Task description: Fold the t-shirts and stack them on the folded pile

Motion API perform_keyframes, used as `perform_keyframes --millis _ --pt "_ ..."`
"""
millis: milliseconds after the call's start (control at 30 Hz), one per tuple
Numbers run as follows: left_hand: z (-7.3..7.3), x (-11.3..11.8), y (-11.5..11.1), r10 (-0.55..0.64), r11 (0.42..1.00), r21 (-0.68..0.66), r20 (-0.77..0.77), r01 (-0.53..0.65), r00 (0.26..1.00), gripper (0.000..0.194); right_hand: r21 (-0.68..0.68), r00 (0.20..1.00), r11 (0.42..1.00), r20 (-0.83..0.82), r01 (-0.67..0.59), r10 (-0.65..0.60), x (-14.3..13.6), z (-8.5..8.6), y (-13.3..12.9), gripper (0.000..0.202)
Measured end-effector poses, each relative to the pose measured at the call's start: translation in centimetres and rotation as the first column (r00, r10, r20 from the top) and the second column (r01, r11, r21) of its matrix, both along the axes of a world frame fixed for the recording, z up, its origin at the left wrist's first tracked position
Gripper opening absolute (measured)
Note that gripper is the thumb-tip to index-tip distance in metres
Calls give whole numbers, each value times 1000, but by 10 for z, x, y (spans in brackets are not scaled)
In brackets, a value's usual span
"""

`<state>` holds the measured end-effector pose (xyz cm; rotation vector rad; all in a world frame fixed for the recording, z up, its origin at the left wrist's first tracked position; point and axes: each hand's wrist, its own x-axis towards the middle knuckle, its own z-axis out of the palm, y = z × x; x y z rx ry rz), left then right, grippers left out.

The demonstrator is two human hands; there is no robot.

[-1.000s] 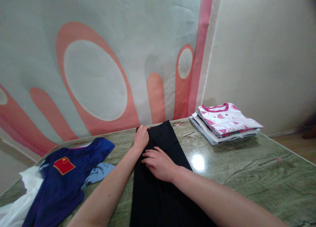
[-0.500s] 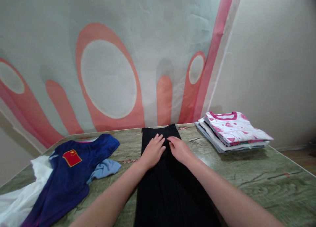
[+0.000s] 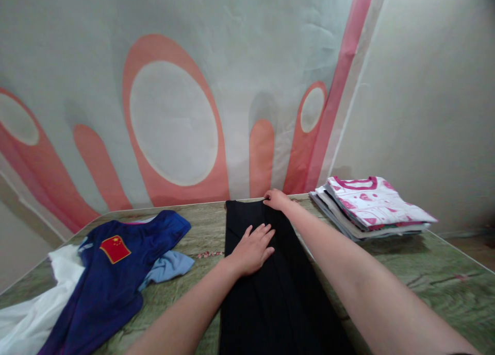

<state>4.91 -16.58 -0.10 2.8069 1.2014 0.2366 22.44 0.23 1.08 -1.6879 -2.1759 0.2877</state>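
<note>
At the lower left of the frame, a white cloth (image 3: 44, 298) lies against a navy shirt (image 3: 108, 288) with a red patch (image 3: 115, 249), and a light blue cloth (image 3: 172, 266) pokes out from the shirt's right side. Left of centre on the black garment (image 3: 253, 314), which runs from mid-frame to the bottom edge along the tabletop (image 3: 207, 229), the left hand (image 3: 254, 249) rests open, fingers spread. The right hand (image 3: 276, 199) bends its fingers at the garment's upper right corner, whether pinching I cannot tell, and a folded stack (image 3: 375, 203) sits at the right.

Plain black garment (image 3: 251, 314), navy shirt (image 3: 104, 288), pink-and-white patterned top (image 3: 381, 206)
</note>
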Motion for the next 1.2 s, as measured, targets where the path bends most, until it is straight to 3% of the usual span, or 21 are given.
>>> perform_keyframes --millis 200,400,533,633,733,800,900,1000,1100,1200 --pt "-3 1 0 -4 1000 -15 -1 4 1000 54 -9 986 986 -7 -164 164 23 -7 9 16" --pt "-1 2 -1 -4 999 -38 -9 4 1000 57 115 998 993 -50 -19 25 15 -19 -5 17" --pt "-1 1 -2 4 999 -31 -2 -4 1000 58 205 996 977 -79 63 -47 6 -15 -26 29" --pt "-4 1 -3 3 1000 -13 11 -3 1000 57 232 996 970 -35 -65 76 3 -19 -50 39" --pt "-6 3 -3 -2 1000 9 16 2 1000 56 126 976 969 76 -212 204 7 -28 -77 46" --pt "-4 4 -3 9 1000 21 33 -10 999 57 81 983 985 120 -150 140 12 -29 -94 50" --pt "3 5 -10 83 993 71 110 -91 990 64 150 990 985 123 -88 69 20 -20 -129 52" --pt "10 1 -38 182 969 130 206 -211 961 66 180 976 961 94 -209 194 29 -11 -188 54" --pt "13 -8 -95 202 972 86 178 -220 963 72 117 926 919 76 -377 370 39 -10 -267 58" --pt "16 -18 -163 89 996 -26 58 -87 994 81 40 901 900 41 -434 432 48 -10 -338 65"
